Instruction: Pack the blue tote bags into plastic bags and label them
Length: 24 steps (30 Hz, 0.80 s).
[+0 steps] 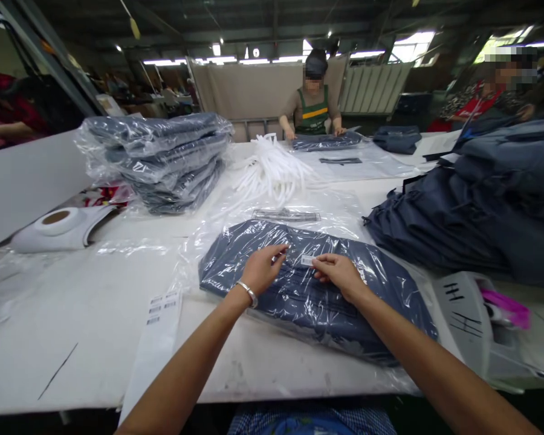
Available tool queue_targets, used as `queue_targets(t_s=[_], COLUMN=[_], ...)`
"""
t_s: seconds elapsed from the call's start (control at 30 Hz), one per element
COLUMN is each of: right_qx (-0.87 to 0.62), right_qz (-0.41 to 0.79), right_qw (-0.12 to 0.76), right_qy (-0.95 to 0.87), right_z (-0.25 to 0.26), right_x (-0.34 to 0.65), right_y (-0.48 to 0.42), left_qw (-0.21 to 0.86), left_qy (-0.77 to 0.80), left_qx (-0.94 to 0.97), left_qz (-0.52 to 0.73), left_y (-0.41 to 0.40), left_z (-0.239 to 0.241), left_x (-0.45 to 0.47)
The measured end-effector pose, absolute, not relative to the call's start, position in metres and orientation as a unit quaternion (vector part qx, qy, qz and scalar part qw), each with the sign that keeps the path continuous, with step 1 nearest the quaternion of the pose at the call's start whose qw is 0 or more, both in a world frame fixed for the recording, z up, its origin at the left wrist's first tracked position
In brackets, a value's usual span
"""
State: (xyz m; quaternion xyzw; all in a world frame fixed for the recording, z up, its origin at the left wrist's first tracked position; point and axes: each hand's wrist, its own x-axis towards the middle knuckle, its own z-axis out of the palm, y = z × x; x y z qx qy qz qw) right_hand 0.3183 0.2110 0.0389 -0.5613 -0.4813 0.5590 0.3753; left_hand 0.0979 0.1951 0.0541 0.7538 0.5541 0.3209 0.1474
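Note:
A folded dark blue garment [263,296] lies in a clear plastic bag in front of me. My right hand [338,273] pinches a small white barcode sticker [307,260] between thumb and fingertips, just above the bag. Close by on the left, my left hand [263,266], with a bracelet at its wrist, is half curled over the bag. Its thumb and index fingertips are slightly apart, and I see nothing held between them. Beside my left forearm lies a white sheet of barcode stickers [156,332].
Bagged garments [158,157] are stacked at the back left, near a white tape roll [57,222]. White strips [274,172] lie beyond the bag. Loose dark garments [471,205] and a grey plastic container [465,314] stand on the right. Across the table a co-worker [315,103] handles another garment.

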Motion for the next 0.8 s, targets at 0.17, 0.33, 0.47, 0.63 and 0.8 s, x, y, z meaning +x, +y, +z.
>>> queue_targets(t_s=[0.17,0.33,0.47,0.63,0.8], right_qx=[-0.584,-0.6,-0.602,-0.608,-0.611], right_qz=[0.537,0.519,0.521,0.516,0.507], right_qw=[0.334,0.314,0.31,0.312,0.313], right_qy=[-0.509,-0.522,-0.52,-0.517,-0.52], right_z=[0.036,0.026,0.018,0.013,0.009], right_x=[0.307,0.304,0.303,0.302,0.3], right_y=[0.222,0.227,0.228,0.226,0.224], left_qw=[0.154,0.152,0.159,0.158,0.149], left_qy=[0.514,0.464,0.457,0.448,0.442], left_qx=[0.797,0.839,0.846,0.855,0.862], left_qz=[0.279,0.239,0.226,0.21,0.197], left_y=[0.225,0.239,0.242,0.243,0.244], left_z=[0.049,0.041,0.034,0.027,0.026], left_x=[0.115,0.116,0.115,0.117,0.117])
